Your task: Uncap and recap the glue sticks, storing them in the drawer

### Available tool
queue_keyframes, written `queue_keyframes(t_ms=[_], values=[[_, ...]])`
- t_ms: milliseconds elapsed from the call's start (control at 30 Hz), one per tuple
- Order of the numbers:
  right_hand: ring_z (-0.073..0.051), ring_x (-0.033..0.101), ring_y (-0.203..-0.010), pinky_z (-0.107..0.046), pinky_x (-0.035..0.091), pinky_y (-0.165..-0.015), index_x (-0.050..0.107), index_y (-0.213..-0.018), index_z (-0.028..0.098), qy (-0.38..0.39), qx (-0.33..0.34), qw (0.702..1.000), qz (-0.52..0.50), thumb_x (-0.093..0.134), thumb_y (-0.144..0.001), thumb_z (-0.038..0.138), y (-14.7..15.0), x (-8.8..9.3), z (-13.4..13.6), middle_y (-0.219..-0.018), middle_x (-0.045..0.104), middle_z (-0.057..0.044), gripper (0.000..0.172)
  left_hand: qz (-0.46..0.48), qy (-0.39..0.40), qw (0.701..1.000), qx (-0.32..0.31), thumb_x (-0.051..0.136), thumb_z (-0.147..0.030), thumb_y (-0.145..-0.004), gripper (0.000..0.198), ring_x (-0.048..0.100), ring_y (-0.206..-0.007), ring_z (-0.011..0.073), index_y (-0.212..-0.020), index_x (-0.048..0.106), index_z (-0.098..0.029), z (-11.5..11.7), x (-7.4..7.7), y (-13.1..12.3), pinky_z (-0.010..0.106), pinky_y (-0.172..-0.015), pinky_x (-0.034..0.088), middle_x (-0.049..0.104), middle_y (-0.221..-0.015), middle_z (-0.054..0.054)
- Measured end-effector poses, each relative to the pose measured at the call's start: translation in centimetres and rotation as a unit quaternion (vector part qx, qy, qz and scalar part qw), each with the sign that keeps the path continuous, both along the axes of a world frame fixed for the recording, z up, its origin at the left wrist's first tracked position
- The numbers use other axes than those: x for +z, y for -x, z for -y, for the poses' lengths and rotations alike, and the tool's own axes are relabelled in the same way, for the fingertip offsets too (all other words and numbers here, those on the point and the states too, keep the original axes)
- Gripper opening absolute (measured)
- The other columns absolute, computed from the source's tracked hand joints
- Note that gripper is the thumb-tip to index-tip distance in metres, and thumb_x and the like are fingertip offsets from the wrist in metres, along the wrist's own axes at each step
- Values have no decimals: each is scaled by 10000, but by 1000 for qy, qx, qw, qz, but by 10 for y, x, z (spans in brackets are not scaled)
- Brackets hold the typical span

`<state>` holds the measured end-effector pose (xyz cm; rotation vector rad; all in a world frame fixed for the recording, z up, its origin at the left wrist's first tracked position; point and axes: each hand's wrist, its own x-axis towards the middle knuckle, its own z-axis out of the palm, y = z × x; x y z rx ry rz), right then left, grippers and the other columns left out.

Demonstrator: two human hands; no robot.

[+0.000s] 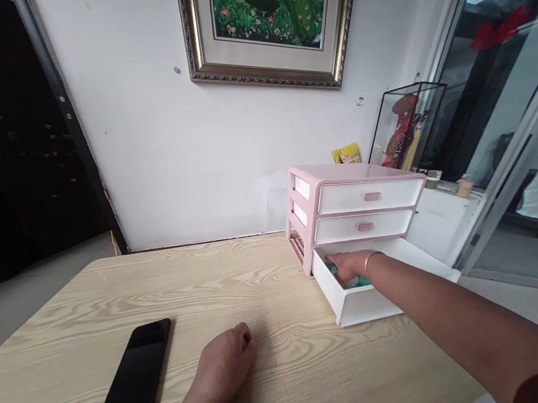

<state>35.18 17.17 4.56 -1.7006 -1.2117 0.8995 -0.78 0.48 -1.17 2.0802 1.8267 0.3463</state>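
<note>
My left hand (226, 363) rests on the wooden table, its fingers curled into a loose fist with nothing visible in it. My right hand (353, 265), with a bangle (369, 257) at the wrist, reaches down into the pulled-out bottom drawer (368, 306) of a pink and white drawer cabinet (365, 170). One finger stretches toward the drawer's left wall, apart from the others, which point downward. Under and beside these fingers lie green items (363, 281), mostly hidden by the hand; their kind cannot be made out. Above, the two upper drawers are closed.
A black smartphone (132, 378) lies on the table (87, 303) to the left. Behind the cabinet are a yellow packet (347, 153) and a glass display case (406, 124). A framed picture (275, 72) hangs on the wall, and a glass door (515, 191) stands at right.
</note>
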Motion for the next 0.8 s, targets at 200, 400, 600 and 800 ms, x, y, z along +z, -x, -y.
queue_keyframes(t_ms=[200, 400, 600, 800], values=[[-410, 536, -1272, -599, 441, -1034, 689, -817, 182, 105, 46, 973, 198, 799, -366, -137, 6, 3, 3, -949, 675, -68, 563, -4, -6, 1000, 0, 473, -286, -902, 179, 698, -834, 247, -905, 649, -258, 0, -1, -1, 298, -620, 312, 778, -889, 60], [-396, 628, -1167, -573, 507, -971, 675, -1230, 150, 166, 122, 917, 341, 885, -604, 89, 9, 1, 4, -1135, 693, -156, 663, -5, -8, 1000, 0, 472, -257, -888, 183, 705, -842, 235, -908, 653, -250, 3, 1, -1, 298, -623, 326, 779, -892, 52], [-251, 632, -1141, -479, 545, -963, 605, -1305, 189, 221, 200, 802, 518, 639, -981, 353, 8, 0, 3, -1334, 609, -101, 365, -4, -10, 1000, -2, 465, -271, -887, 189, 702, -838, 243, -910, 652, -252, 4, 2, -1, 302, -622, 325, 775, -887, 50], [-237, 650, -1093, -451, 567, -920, 609, -1291, 182, 220, 237, 729, 603, 635, -984, 366, 10, 9, 15, -1298, 624, -99, 359, 1, -14, 1000, -4, 467, -275, -892, 178, 700, -829, 242, -886, 644, -256, 3, 1, -1, 301, -619, 313, 772, -871, 47]])
